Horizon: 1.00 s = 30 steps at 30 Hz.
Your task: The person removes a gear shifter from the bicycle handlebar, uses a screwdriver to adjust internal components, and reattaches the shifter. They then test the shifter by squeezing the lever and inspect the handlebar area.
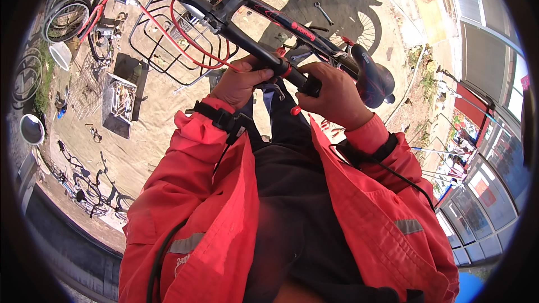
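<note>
Handlebar point(247, 45) ran between both hands, left hand point(238, 81) wrapped around it, right hand point(331, 92) apparently clamped on its grip end.

Outdoor bicycle repair yard: scattered wrenches point(324, 12), toolbox point(122, 98).

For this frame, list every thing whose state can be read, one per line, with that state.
Left hand: closed around the black handlebar.
Right hand: closed on the bar's end grip.
Bicycle saddle: mounted, beside the right hand.
Wire basket: lying on the ground under the bar.
Toolbox: open, tools inside.
Wrench: lying loose on the ground.
</note>
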Available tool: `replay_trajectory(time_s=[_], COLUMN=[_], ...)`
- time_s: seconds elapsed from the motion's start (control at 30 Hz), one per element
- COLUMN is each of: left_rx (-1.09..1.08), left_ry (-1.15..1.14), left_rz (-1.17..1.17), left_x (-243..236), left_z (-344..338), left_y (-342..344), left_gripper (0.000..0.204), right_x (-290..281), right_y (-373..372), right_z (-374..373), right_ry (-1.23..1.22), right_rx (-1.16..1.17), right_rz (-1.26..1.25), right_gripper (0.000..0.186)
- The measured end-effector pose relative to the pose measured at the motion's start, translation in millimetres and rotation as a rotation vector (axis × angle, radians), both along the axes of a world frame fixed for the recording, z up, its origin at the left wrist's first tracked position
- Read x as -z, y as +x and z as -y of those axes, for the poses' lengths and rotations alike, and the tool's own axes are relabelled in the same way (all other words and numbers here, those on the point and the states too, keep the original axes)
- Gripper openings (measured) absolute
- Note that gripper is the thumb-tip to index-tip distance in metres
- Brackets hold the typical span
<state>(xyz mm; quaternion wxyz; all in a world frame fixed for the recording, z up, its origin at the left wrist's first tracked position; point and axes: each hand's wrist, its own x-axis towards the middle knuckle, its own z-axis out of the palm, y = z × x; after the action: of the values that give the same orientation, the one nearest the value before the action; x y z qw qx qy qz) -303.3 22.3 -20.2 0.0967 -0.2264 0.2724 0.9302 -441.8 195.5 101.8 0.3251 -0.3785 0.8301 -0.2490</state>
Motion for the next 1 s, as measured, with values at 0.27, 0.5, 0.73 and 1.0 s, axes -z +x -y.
replay_trajectory(time_s=[0.27,0.5,0.73,1.0], left_rx=[-0.003,0.001,-0.001,0.006], left_ry=[0.007,0.016,0.01,0.003], left_rz=[0.008,-0.007,0.0,-0.024], left_x=[1,1,0,4], left_z=[0,1,1,0], left_y=[0,0,-1,1], left_gripper=[0.039,0.037,0.038,0.039], right_x=[2,-3,-5,-15], right_y=[-14,-21,-23,-32], right_z=[2,5,9,22], right_ry=[0.047,0.035,0.054,0.124], right_rx=[-0.158,-0.227,-0.263,-0.466], right_rz=[-0.042,-0.059,-0.063,-0.183], right_gripper=[0.037,0.037,0.037,0.039])
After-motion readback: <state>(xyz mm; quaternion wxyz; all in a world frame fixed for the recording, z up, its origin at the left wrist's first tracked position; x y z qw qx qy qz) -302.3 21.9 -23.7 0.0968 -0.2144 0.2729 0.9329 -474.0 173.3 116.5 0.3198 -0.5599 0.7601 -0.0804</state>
